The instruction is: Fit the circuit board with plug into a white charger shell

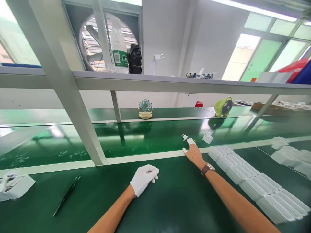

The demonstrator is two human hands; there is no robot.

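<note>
Plug, a small white part with two prongs, lies on the green belt just past the pale rail, right at the tips of the right hand. It looks light, hard and smooth, likely moulded plastic with metal pins, so it should slide easily on the belt and want a pinch across its body rather than on the thin prongs. Just to its right sits a white block, apart from the hand. The right arm stretches far forward and across the rail, wrist flat with a watch on it, fingertips capped in white; the grip is loosely spread and reaching, pinching nothing that I can see. The left hand, in a white glove, rests on the near surface with its grip curled together; whether anything is inside it cannot be told. Tweezers lie well to the left, and rows of white trays lie beside the right forearm.
</note>
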